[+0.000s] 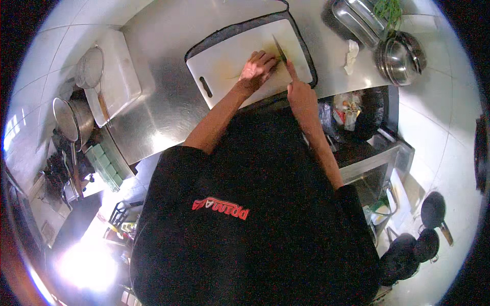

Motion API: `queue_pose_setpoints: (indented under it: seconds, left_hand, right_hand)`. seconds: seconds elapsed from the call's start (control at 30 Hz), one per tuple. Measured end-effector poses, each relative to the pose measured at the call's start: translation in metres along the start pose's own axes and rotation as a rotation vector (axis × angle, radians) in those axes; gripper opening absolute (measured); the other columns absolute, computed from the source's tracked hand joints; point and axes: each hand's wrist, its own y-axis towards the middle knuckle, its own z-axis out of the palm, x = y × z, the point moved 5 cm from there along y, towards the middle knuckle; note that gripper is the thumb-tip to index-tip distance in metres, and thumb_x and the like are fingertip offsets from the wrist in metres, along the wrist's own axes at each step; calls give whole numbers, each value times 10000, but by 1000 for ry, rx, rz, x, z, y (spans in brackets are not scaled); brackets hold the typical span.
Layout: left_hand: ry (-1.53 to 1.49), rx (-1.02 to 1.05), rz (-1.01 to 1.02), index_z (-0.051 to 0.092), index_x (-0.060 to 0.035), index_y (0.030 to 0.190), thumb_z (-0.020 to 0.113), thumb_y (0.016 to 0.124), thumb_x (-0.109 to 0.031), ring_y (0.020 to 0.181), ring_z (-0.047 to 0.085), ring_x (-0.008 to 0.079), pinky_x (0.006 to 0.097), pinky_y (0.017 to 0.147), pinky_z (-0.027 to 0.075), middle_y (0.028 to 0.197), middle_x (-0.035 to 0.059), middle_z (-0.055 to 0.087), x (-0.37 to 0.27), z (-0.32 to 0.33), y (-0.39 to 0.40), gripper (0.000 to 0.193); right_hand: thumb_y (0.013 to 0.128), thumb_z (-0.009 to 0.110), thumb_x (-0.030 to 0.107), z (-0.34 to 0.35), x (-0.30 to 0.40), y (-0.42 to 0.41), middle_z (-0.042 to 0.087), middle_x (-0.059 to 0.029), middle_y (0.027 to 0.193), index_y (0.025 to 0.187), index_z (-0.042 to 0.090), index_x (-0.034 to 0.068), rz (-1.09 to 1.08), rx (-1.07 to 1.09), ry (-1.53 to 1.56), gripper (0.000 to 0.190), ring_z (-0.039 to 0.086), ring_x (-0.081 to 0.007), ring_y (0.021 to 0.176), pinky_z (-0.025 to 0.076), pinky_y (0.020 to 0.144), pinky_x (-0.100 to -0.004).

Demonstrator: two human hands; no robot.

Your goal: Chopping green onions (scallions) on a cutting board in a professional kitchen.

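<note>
A white plastic cutting board [218, 69] with a slot handle lies tilted on a dark mat [237, 28] on the steel counter. My right hand [302, 93] grips a kitchen knife [279, 48], index finger stretched along it, the narrow blade pointing away from me over the board's right part. Close to the blade's left side, my left hand [258, 69] rests on the board with its fingers curled. A dark patch shows at its fingertips; whether it is food or shadow, I cannot tell. Faint yellowish stains mark the board's surface.
Steel bowls [398, 61], a steel tray [360, 21], green herbs [388, 11] and a crumpled white cloth or paper [351, 57] are at the right. Below the counter there is a dark bin [373, 114] with refuse. A strainer [90, 69] lies over a white tray [126, 72] at left.
</note>
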Motion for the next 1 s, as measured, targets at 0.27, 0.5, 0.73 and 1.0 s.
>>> queue_pose_setpoints:
  seconds: [0.27,0.5,0.73,1.0]
  left_hand:
    - [85,-127,128,648,-53,1013,709,701,-114,994,586,269,399,865,466,1044,83,631,-14,-12,12,324]
    - [38,-89,70,666,-51,988,691,728,-119,1004,593,272,400,878,468,1002,86,642,-11,-10,9,270]
    - [71,-127,119,660,-49,966,667,755,-136,976,595,286,399,873,473,974,89,637,-15,-9,13,229]
    - [32,-160,101,658,-59,971,665,738,-120,948,594,276,393,845,481,950,83,634,-10,-11,11,242]
  right_hand:
    - [920,510,154,36,-22,21,630,-212,729,1533,183,225,-58,-246,84,698,626,-401,684,489,636,-525]
    - [949,521,230,15,-18,2,643,-175,700,1308,510,75,-36,-71,-15,390,654,-347,621,548,565,-451]
    - [945,522,181,47,-27,3,627,-165,677,1509,286,200,-125,-309,71,612,632,-341,582,528,556,-473]
    - [926,550,171,5,-7,21,626,-192,679,1537,166,242,-153,-193,68,725,630,-364,586,522,546,-490]
